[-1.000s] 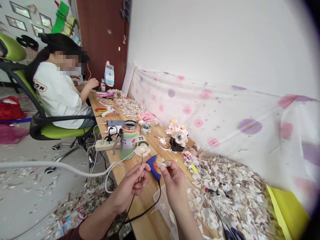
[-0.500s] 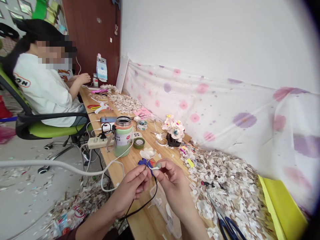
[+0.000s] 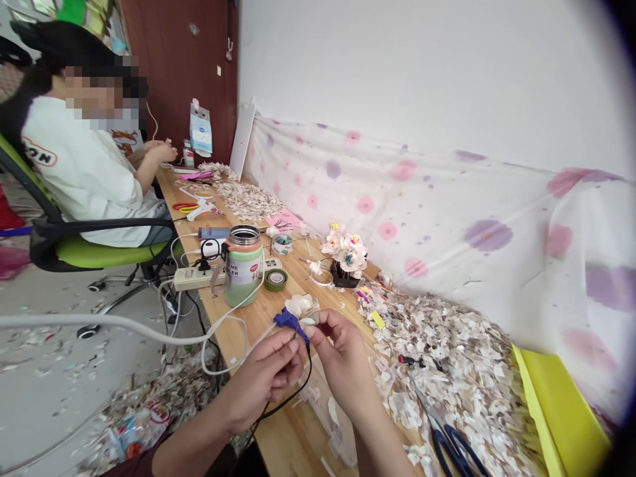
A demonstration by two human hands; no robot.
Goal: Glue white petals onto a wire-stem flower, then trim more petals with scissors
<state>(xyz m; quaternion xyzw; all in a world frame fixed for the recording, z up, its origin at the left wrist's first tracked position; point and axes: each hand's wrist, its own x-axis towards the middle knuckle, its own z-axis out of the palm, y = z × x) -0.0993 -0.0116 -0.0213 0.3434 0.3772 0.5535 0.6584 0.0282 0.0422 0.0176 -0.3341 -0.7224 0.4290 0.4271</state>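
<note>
The white flower (image 3: 301,305) has tipped rightward since a moment ago, its stem (image 3: 296,332) pinched by the left hand (image 3: 275,368); the right hand (image 3: 345,351) pinches a small pale piece (image 3: 309,322) close by.

A plain white wall (image 3: 422,73) rises on the right, a sheet (image 3: 437,238) spotted pink and purple covering its lower part. Far left stands a reddish-brown panel (image 3: 173,86); nearer, a green-and-black wheeled chair (image 3: 89,255) sits on the pale, scrap-littered floor (image 3: 44,384) beside a long wooden desk (image 3: 283,440).
</note>
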